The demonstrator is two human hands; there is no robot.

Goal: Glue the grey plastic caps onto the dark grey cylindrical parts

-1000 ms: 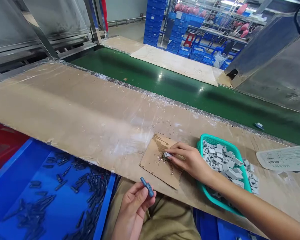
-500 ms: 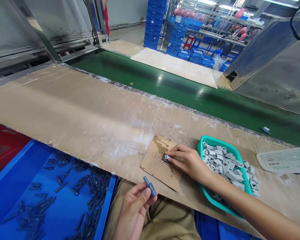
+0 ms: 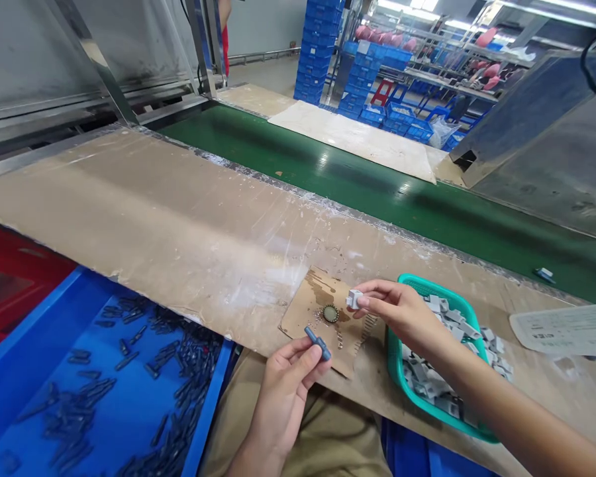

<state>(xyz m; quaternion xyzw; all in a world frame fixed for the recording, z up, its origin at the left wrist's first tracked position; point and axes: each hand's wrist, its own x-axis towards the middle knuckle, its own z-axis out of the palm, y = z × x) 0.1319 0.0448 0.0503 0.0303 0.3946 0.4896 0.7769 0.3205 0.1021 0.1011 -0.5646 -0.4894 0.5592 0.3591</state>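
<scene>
Between thumb and fingers, my left hand (image 3: 295,371) pinches a dark blue plastic pin (image 3: 318,343), thin at its upper end and thicker below. My right hand (image 3: 400,308) grips a small light grey plastic block (image 3: 354,299) by its right side, above the cardboard piece (image 3: 302,318). On that stained cardboard lies a small round dish (image 3: 330,313) with a ridged rim, left of and below the grey block. The pin and block are apart. Behind my right hand stands a teal basket (image 3: 393,361) filled with similar grey blocks, partly covered by my forearm.
A blue bin (image 3: 144,391) at lower left holds many dark blue pins. Loose grey blocks (image 3: 496,351) and a translucent plastic sheet (image 3: 566,330) lie right of the basket. Beyond the worktable (image 3: 144,199) runs a green belt (image 3: 258,152) carrying one small part (image 3: 545,274).
My right hand has lifted the grey block off the round dish and moved it to the right, uncovering the dish. My left hand has shifted up and right with the pin.
</scene>
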